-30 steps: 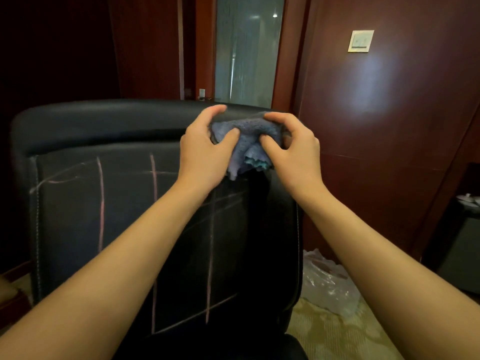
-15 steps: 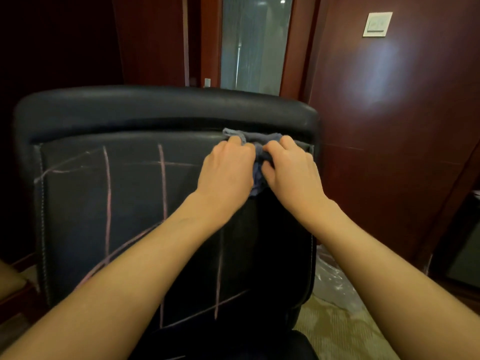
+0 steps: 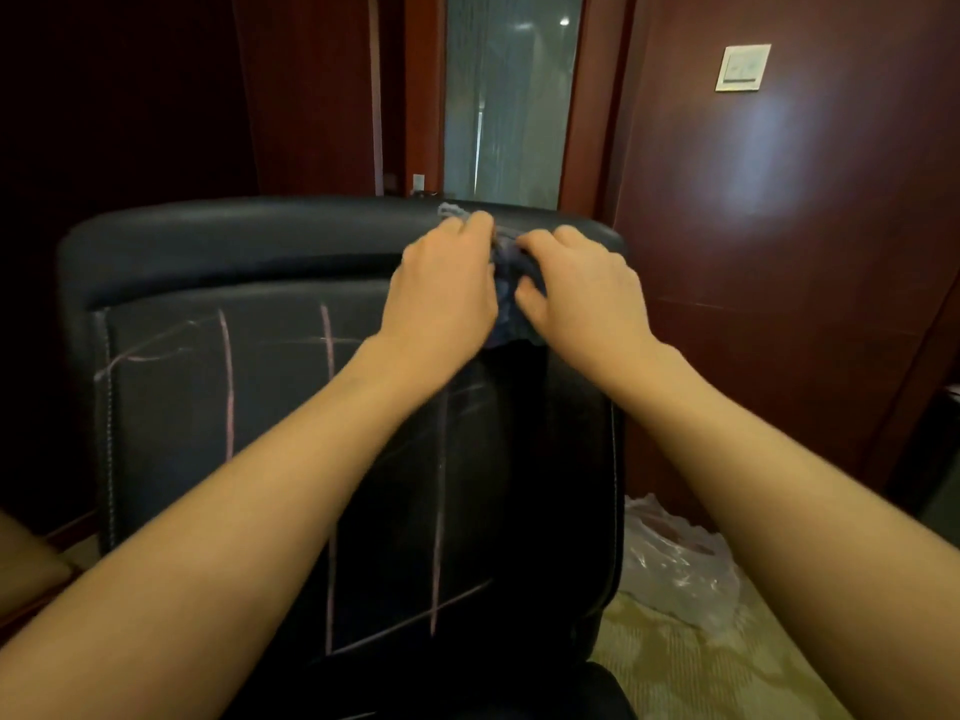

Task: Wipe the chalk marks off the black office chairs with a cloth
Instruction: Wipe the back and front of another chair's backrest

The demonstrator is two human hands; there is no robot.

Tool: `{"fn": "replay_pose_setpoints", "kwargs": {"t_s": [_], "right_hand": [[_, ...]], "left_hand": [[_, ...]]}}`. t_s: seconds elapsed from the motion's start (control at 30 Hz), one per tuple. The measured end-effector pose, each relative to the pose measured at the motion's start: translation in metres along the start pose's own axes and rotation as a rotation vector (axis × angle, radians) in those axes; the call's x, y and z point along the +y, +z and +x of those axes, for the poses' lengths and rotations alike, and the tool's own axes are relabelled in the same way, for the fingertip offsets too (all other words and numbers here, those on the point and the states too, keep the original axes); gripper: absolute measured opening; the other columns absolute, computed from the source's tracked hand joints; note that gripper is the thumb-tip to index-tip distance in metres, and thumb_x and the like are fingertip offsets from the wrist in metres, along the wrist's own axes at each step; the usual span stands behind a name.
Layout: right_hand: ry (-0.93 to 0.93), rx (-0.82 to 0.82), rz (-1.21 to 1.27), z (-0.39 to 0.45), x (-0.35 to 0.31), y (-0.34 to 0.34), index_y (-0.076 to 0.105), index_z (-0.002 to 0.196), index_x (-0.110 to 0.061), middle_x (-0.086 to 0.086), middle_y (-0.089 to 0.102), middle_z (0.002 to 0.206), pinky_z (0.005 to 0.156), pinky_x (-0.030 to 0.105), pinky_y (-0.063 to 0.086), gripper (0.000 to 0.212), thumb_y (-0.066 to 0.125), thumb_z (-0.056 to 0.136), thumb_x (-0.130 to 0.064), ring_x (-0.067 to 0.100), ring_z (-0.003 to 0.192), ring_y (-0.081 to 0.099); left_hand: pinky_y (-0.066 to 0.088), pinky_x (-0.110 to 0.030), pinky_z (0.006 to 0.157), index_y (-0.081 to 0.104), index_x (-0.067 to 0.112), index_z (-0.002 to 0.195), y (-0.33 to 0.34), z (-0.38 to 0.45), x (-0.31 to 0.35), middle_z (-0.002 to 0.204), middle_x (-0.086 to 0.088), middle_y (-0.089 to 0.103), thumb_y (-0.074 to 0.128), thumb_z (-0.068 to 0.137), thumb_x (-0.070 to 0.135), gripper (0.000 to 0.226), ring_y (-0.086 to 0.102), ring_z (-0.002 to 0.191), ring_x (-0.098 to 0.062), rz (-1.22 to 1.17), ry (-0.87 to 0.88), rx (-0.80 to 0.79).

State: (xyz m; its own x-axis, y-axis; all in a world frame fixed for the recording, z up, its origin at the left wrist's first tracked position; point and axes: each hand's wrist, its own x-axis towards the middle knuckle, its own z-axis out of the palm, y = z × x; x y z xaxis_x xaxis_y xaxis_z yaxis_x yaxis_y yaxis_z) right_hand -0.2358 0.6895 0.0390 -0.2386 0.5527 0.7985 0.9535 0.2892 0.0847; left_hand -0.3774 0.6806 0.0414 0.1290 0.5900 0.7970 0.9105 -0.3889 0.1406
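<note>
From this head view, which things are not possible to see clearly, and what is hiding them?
- Cloth: mostly covered by the left hand and right hand; its full shape is unclear, and motion blur softens it.
- Chalk marks on the chair backrest: partly hidden behind both forearms.
- Chair seat and base: cut off by the bottom edge.
- Wall switch: too small to read its details.
- Plastic bag: contents unclear.
</note>
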Motion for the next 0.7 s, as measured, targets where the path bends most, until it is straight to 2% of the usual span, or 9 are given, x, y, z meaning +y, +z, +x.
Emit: {"fn": "replay_pose_setpoints", "kwargs": {"t_s": [0.1, 0.17, 0.23, 0.3, 0.43, 0.57, 0.63, 0.7], "right_hand": [[-0.062, -0.148, -0.064, 0.003, 0.0, 0.015, 0.055, 0.123, -0.01, 0.014, 0.056, 0.12, 0.073, 0.043, 0.041, 0.029, 0.049, 0.097, -0.024, 0.041, 0.104, 0.059], [-0.051, -0.122, 0.008, -0.011, 0.0, 0.024, 0.056, 0.121, -0.009, 0.015, 0.057, 0.119, 0.068, 0.041, 0.037, 0.028, 0.051, 0.096, -0.021, 0.042, 0.1, 0.061], [-0.024, -0.09, 0.069, -0.029, -0.003, 0.03, 0.056, 0.115, -0.009, 0.015, 0.059, 0.115, 0.068, 0.043, 0.04, 0.026, 0.054, 0.093, -0.021, 0.043, 0.095, 0.062], [0.016, -0.106, 0.102, -0.053, -0.01, 0.036, 0.056, 0.111, -0.01, 0.014, 0.061, 0.113, 0.07, 0.044, 0.045, 0.024, 0.056, 0.091, -0.022, 0.043, 0.092, 0.063], [0.046, -0.199, 0.153, -0.113, -0.018, 0.047, 0.059, 0.106, -0.009, 0.013, 0.063, 0.108, 0.063, 0.043, 0.048, 0.021, 0.059, 0.088, -0.02, 0.043, 0.082, 0.066], [0.051, -0.38, 0.143, -0.14, -0.018, 0.038, 0.053, 0.11, -0.017, 0.005, 0.062, 0.117, 0.073, 0.04, 0.045, 0.022, 0.05, 0.094, -0.031, 0.035, 0.098, 0.064], [0.037, -0.345, 0.12, -0.126, -0.016, 0.026, 0.052, 0.106, -0.019, 0.005, 0.063, 0.113, 0.074, 0.039, 0.045, 0.021, 0.05, 0.093, -0.035, 0.035, 0.101, 0.063], [0.041, -0.23, 0.119, -0.097, -0.011, 0.011, 0.054, 0.107, -0.017, 0.007, 0.065, 0.112, 0.075, 0.039, 0.046, 0.023, 0.052, 0.093, -0.036, 0.036, 0.103, 0.063]], "left_hand": [[0.04, -0.04, 0.077, 0.058, 0.007, 0.117, 0.009, 0.0, -0.001, 0.121, -0.018, 0.058, 0.052, 0.095, 0.012, 0.023, 0.057, 0.11, -0.039, 0.08, -0.048, -0.145], [0.043, -0.042, 0.078, 0.059, 0.007, 0.115, 0.017, -0.015, -0.003, 0.12, -0.017, 0.06, 0.052, 0.096, 0.012, 0.021, 0.058, 0.11, -0.04, 0.055, -0.063, -0.159], [0.044, -0.047, 0.082, 0.059, 0.008, 0.11, 0.023, -0.033, -0.002, 0.116, -0.016, 0.063, 0.05, 0.096, 0.014, 0.018, 0.058, 0.109, -0.041, 0.004, -0.095, -0.15], [0.043, -0.047, 0.084, 0.058, 0.008, 0.109, 0.029, -0.058, 0.005, 0.114, -0.017, 0.063, 0.049, 0.096, 0.016, 0.018, 0.058, 0.108, -0.041, -0.025, -0.138, -0.187], [0.045, -0.042, 0.084, 0.056, 0.012, 0.117, 0.044, -0.112, 0.016, 0.121, -0.011, 0.061, 0.045, 0.099, 0.023, 0.024, 0.059, 0.111, -0.034, 0.02, -0.169, -0.331], [0.047, -0.038, 0.086, 0.054, 0.016, 0.116, 0.044, -0.136, 0.018, 0.121, -0.006, 0.059, 0.048, 0.099, 0.028, 0.021, 0.059, 0.111, -0.029, 0.056, -0.139, -0.518], [0.046, -0.043, 0.085, 0.056, 0.016, 0.11, 0.036, -0.127, 0.015, 0.116, -0.009, 0.062, 0.049, 0.097, 0.025, 0.017, 0.061, 0.108, -0.034, 0.026, -0.105, -0.437], [0.046, -0.048, 0.081, 0.058, 0.013, 0.104, 0.024, -0.104, 0.012, 0.108, -0.014, 0.063, 0.05, 0.097, 0.02, 0.013, 0.061, 0.102, -0.04, -0.049, -0.067, -0.257]]}}
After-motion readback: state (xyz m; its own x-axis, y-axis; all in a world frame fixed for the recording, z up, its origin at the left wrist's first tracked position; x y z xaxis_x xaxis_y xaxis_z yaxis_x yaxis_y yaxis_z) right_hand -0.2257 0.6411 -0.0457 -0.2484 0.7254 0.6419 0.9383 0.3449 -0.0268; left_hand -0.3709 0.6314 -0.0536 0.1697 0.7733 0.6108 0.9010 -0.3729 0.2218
